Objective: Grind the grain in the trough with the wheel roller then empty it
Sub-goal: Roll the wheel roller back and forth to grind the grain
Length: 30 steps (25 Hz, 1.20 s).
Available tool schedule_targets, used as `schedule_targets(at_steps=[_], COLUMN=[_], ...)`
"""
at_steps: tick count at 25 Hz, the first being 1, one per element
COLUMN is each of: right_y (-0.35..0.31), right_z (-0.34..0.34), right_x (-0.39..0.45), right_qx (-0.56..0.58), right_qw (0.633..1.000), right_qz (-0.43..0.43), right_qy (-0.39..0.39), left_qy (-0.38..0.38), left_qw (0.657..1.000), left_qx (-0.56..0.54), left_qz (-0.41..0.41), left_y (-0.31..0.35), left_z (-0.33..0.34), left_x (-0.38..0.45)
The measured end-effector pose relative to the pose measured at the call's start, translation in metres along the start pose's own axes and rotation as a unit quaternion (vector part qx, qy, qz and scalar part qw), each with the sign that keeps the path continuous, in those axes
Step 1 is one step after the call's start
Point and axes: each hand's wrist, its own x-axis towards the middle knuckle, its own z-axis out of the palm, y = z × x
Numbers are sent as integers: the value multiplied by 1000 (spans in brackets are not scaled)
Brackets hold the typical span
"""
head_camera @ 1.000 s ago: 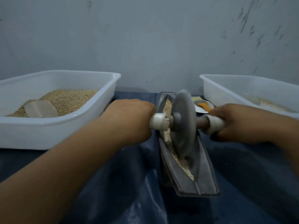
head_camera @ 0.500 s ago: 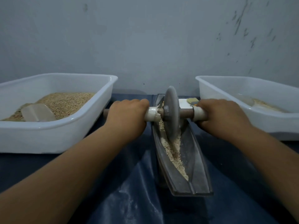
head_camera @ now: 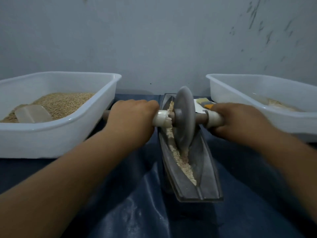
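A grey boat-shaped trough (head_camera: 205, 170) lies lengthwise in the middle, on dark blue cloth. Pale crushed grain (head_camera: 181, 160) lines its groove. The grey wheel roller (head_camera: 184, 117) stands upright in the trough's far half, its disc edge down in the grain. My left hand (head_camera: 132, 121) grips the left handle with its white sleeve. My right hand (head_camera: 240, 122) grips the right handle in the same way. The axle runs level across the trough.
A white tub (head_camera: 60, 134) at the left holds whole grain (head_camera: 65, 102) and a clear scoop (head_camera: 32, 113). A second white tub (head_camera: 283, 121) at the right holds a little pale ground meal. A brush (head_camera: 204, 103) lies behind the trough. A grey wall stands close behind.
The wheel rolled from the trough's middle to its far end, then came back a little toward me. Both hands kept their grip on the handles.
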Motion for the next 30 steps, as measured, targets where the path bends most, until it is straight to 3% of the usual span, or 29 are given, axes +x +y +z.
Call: schedule_targets(at_steps=[2, 4, 5, 7, 9, 11, 14, 16, 18, 21, 23, 25, 27, 28, 30], right_y=[-5, -6, -4, 7, 14, 20, 19, 12, 5, -1, 4, 17, 21, 22, 24], right_z=[15, 14, 8, -12, -35, -49, -36, -11, 13, 26, 14, -6, -31, -41, -48], right_x=[11, 16, 15, 6, -9, -19, -18, -6, 8, 23, 22, 13, -5, -12, -20], right_qx=[-85, -102, -80, -8, 58, 98, 78, 40, -43, -113, -81, 3, 76, 108, 131], right_qw=[993, 990, 995, 996, 970, 953, 974, 997, 997, 987, 995, 996, 965, 950, 943], right_qz=[5, -10, -16, -30, -47, -65, -68, -36, -17, -8, -13, -24, -38, -51, -78], right_qy=[82, 98, 66, -81, -232, -278, -204, -60, 64, 116, 65, -91, -248, -288, -298], left_qy=[17, -12, -39, -96, -172, -222, -180, -73, 1, 6, -23, -61, -126, -157, -175], left_qw=[1000, 999, 998, 994, 980, 964, 976, 996, 1000, 999, 999, 997, 989, 983, 977], left_qx=[0, -19, -31, -53, -89, -138, -119, -57, -13, -5, -22, -41, -66, -83, -111], left_qz=[-24, -37, -30, 14, 52, 56, 35, 12, -9, -34, -30, 8, 44, 53, 55], left_y=[0, -4, -5, -8, -14, -20, -17, -10, -7, -9, -10, -10, -15, -18, -23], left_z=[9, 10, 8, -6, -27, -41, -29, -10, 6, 16, 12, -2, -23, -32, -38], left_x=[8, 9, 7, 2, -3, -8, -10, -4, 4, 10, 8, 3, -4, -9, -15])
